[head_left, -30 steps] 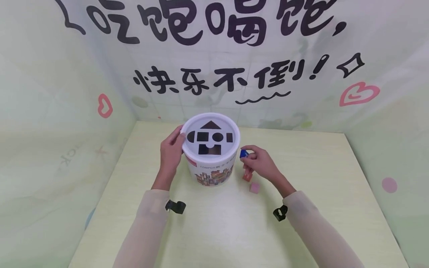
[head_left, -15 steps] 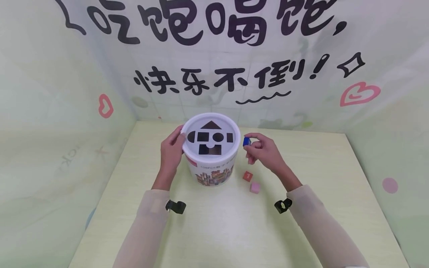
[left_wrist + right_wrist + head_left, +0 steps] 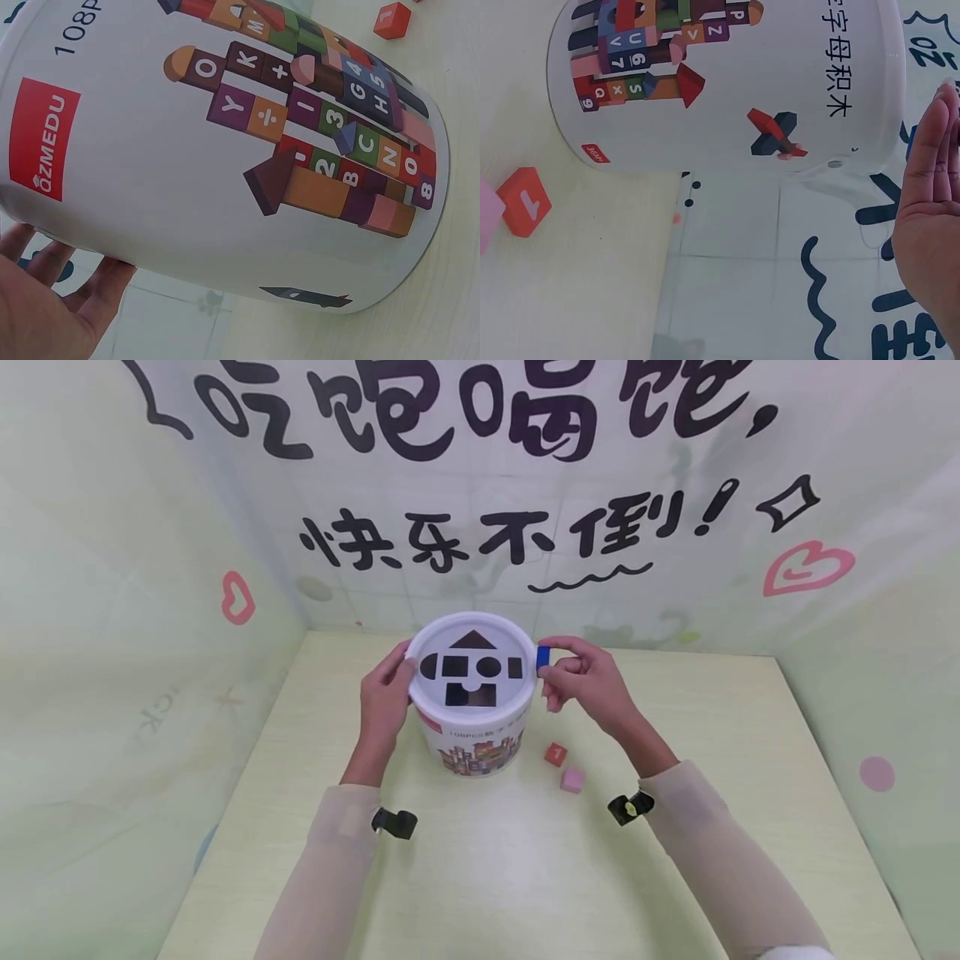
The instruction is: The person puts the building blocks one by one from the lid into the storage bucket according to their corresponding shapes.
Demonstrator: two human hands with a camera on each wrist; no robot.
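Observation:
A white bucket point(image 3: 480, 739) with a cut-out lid point(image 3: 450, 632) stands on the table, and my left hand point(image 3: 384, 697) holds it by its left side, thumb at the lid's rim. In the left wrist view, the fingertips point(image 3: 112, 281) reach behind the bucket's wall. My right hand point(image 3: 588, 681) pinches a small blue block point(image 3: 543, 661) between thumb and index finger, right at the lid's right rim. The lid's openings include a triangle, a half circle, a circle and rectangles. In the right wrist view, the block is mostly hidden behind the fingers point(image 3: 930, 150).
A red block point(image 3: 556, 754) marked with a 1 and a pink block point(image 3: 572, 780) lie on the pale table point(image 3: 480, 868), right of the bucket's base. A printed backdrop point(image 3: 465, 585) rises behind the table, with side panels left and right.
My right hand has lifted the blue block up from beside the bucket's wall and brought it to the lid's rim. The left hand and bucket have stayed in place.

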